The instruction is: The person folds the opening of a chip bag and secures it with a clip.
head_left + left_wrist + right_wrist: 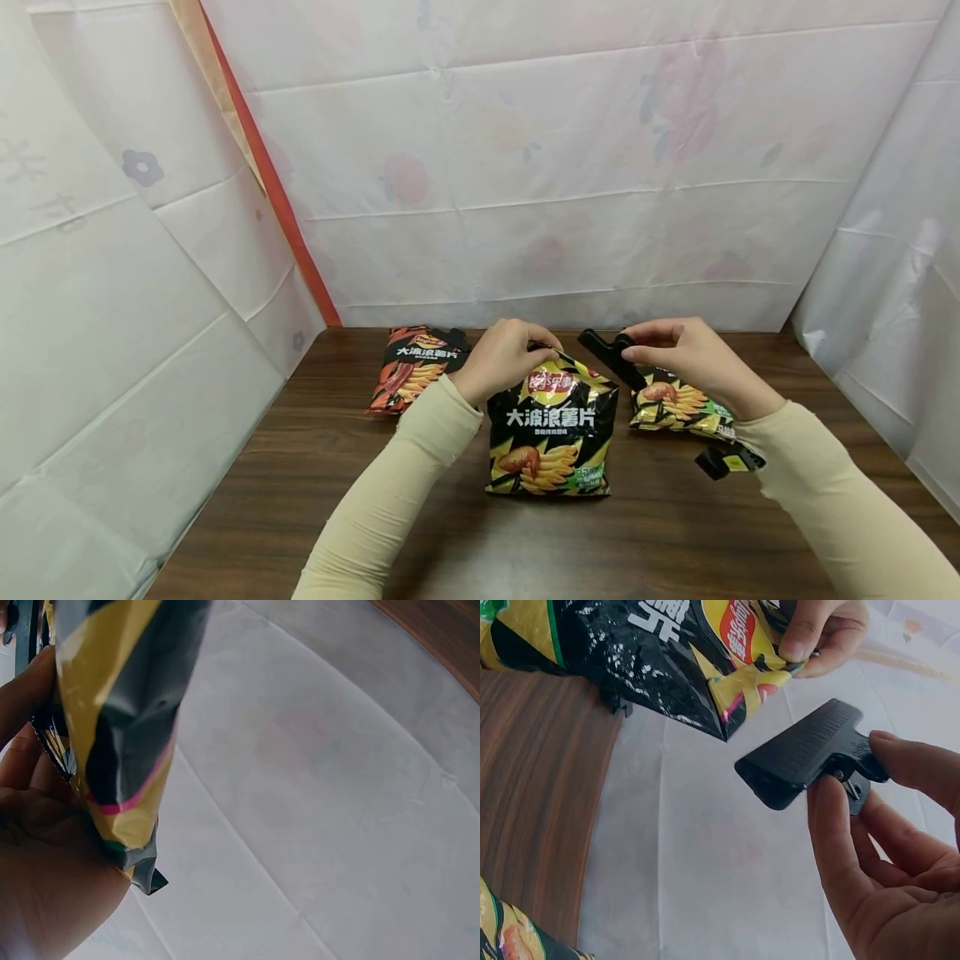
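Observation:
My left hand (508, 357) pinches the folded top of a black and yellow chip bag (553, 429), which stands upright at the middle of the table. In the left wrist view the bag (124, 727) appears edge-on, with the thumb and fingers at its top. My right hand (693, 358) grips a black bag clip (613, 357) by its handles, between thumb and fingers. Seen from the right wrist, the clip (802, 754) has a wide ribbed jaw, apart from the bag's upper corner and pointing toward it.
A red and black chip bag (415, 372) with a dark clip at its top lies at the back left. Behind my right hand lies another black and yellow bag (675, 402). A small black object with a yellow label (726, 461) sits by my right wrist. Patterned white sheets (525, 167) enclose the wooden table (322, 492).

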`<state>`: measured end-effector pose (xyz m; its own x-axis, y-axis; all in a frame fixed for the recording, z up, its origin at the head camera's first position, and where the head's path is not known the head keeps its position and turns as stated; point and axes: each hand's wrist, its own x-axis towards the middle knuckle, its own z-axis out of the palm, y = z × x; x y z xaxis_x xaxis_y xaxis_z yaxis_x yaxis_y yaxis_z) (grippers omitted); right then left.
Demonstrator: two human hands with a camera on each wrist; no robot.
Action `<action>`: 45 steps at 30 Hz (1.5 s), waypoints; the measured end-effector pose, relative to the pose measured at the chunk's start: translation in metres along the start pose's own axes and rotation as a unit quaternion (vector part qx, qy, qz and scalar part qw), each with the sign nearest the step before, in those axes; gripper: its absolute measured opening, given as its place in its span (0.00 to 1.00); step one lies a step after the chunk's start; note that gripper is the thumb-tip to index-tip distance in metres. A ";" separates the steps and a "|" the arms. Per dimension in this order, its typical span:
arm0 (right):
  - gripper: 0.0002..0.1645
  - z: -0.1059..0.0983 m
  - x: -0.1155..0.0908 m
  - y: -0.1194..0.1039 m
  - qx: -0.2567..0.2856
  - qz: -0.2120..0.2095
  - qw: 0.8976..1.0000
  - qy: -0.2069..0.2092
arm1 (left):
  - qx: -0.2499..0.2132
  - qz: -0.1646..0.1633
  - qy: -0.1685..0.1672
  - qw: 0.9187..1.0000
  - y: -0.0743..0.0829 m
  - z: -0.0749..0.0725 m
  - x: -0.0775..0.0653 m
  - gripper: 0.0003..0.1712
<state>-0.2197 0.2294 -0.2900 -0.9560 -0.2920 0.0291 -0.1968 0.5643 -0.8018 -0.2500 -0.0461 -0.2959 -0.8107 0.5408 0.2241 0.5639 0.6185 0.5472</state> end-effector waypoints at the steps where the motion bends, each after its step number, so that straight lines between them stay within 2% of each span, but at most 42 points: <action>1: 0.33 0.001 0.001 -0.001 0.003 -0.003 1.000 -0.001 | 0.001 0.000 0.000 1.000 0.000 0.000 0.000 0.09; 8: 0.29 0.008 0.003 -0.004 -0.008 -0.027 1.000 0.007 | 0.002 -0.005 0.001 1.000 0.001 0.001 0.000 0.09; 17: 0.22 0.017 0.004 -0.004 -0.020 -0.054 0.998 0.028 | 0.023 0.006 0.008 1.000 0.001 0.002 0.001 0.10; 25: 0.19 0.023 0.002 -0.004 -0.038 -0.082 0.995 0.047 | 0.020 0.005 0.006 1.000 0.001 0.002 0.001 0.10; 36: 0.16 0.025 0.001 -0.010 -0.033 -0.091 0.994 0.048 | 0.025 -0.001 0.005 1.000 0.002 0.001 0.001 0.12; 45: 0.15 0.023 0.005 -0.007 -0.042 -0.082 0.995 0.043 | 0.015 -0.010 -0.006 1.000 0.000 0.002 0.001 0.13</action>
<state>-0.2184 0.2063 -0.2975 -0.9239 -0.3203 0.2091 -0.3655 0.5777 -0.7299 -0.2503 -0.0445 -0.2968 -0.8204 0.5346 0.2029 0.5517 0.6467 0.5268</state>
